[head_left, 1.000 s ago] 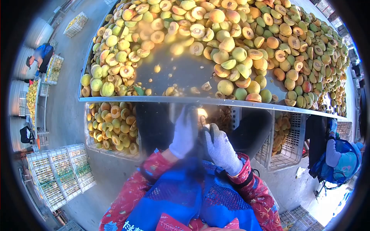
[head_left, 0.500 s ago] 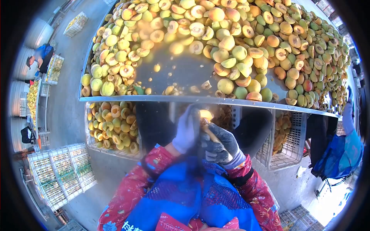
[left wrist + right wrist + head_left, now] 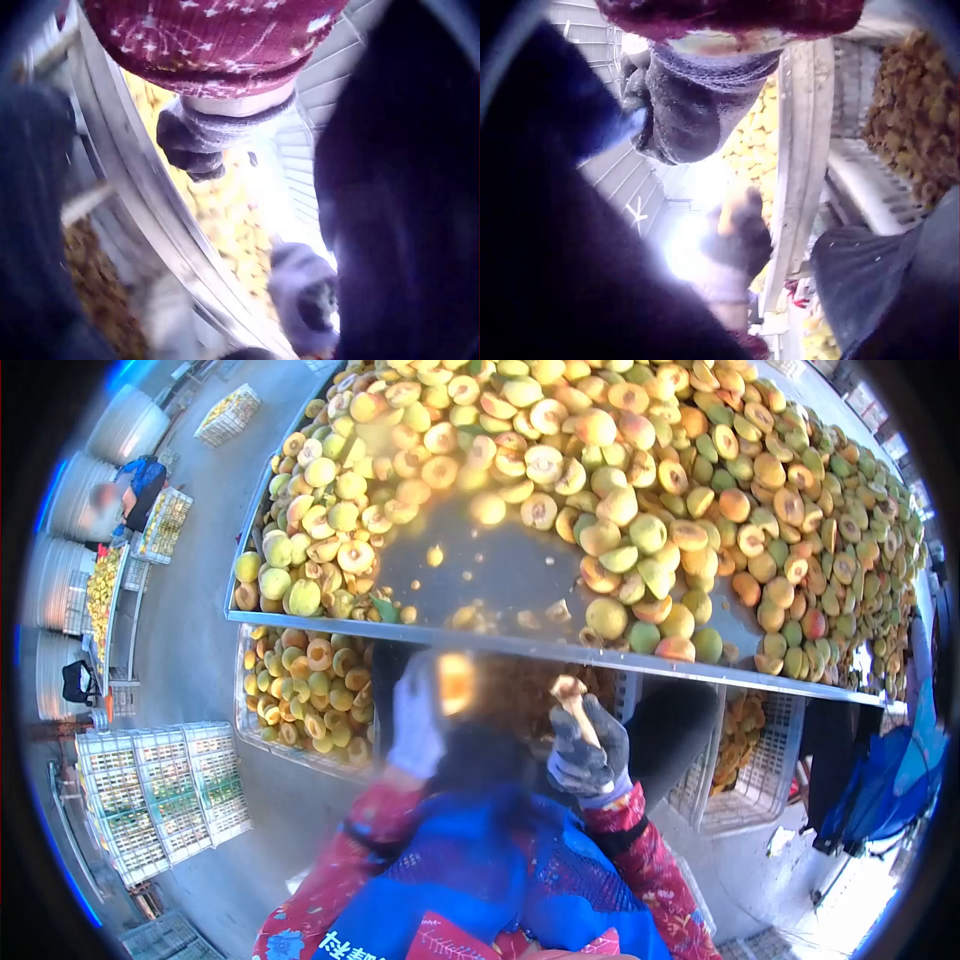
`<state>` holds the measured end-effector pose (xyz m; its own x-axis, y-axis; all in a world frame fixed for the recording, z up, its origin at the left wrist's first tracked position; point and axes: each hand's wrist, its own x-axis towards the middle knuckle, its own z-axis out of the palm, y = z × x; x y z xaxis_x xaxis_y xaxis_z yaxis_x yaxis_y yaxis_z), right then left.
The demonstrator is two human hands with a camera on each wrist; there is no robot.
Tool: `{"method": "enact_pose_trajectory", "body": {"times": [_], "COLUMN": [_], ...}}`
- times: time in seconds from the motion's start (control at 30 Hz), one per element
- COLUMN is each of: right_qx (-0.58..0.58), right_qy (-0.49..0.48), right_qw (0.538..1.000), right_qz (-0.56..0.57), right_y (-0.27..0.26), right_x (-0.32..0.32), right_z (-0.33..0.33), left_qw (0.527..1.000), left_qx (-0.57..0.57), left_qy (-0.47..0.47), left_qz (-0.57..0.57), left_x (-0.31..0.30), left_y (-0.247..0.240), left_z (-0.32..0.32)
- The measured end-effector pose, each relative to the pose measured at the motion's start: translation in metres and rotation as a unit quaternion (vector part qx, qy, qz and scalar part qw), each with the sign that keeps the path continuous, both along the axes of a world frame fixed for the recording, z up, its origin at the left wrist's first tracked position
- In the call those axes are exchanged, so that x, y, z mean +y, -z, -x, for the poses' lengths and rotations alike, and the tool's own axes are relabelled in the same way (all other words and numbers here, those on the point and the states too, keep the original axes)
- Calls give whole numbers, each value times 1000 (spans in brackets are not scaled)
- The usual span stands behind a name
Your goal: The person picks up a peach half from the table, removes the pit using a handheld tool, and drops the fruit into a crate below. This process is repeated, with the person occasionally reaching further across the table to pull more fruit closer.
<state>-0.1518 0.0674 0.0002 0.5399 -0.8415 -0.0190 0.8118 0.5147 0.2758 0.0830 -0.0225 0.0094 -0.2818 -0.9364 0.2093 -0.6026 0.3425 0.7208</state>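
Observation:
My gloved left hand [image 3: 415,720], blurred by motion, holds a halved orange apricot [image 3: 456,682] just below the table's front edge. To its right, the gloved right hand [image 3: 590,758] grips a slim tool with a pale wooden handle [image 3: 580,718]; a rough brownish end sticks up above the fingers. A gap separates the two hands. In the left wrist view, the left hand [image 3: 196,139] shows curled fingers, with the fruit hidden. The right wrist view shows the dark-palmed right glove [image 3: 686,109] curled, its tool mostly out of sight.
A metal table [image 3: 470,565] bears a large heap of halved and whole apricots [image 3: 690,480]. Beneath its edge stand a crate of apricots [image 3: 310,695] and another crate [image 3: 760,780]. Stacked crates [image 3: 165,795] stand at left. Another person in blue [image 3: 880,780] is at right.
The hands were together below the table edge and have moved apart, the left going left with the apricot half, the right swinging right with the tool. The head view has shifted slightly.

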Motion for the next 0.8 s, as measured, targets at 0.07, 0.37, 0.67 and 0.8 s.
{"method": "enact_pose_trajectory", "body": {"times": [0.07, 0.37, 0.67, 0.8], "right_qx": [95, 204, 342, 594], "right_qy": [-43, -51, -69, -61], "right_qw": [993, 974, 932, 801], "right_qz": [-52, -81, -94, -39], "right_y": [11, 23, 6, -53], "right_x": [4, -9, 11, -5], "right_z": [19, 29, 39, 11], "left_qw": [983, 954, 979, 939], "left_qx": [-153, -274, 23, 183], "left_qy": [-97, 42, 162, 280], "left_qz": [-23, 113, -120, -81], "left_x": [-9, -197, -219, -139], "left_y": [-25, -7, 56, 39], "left_z": [-43, 42, 52, 42]}}
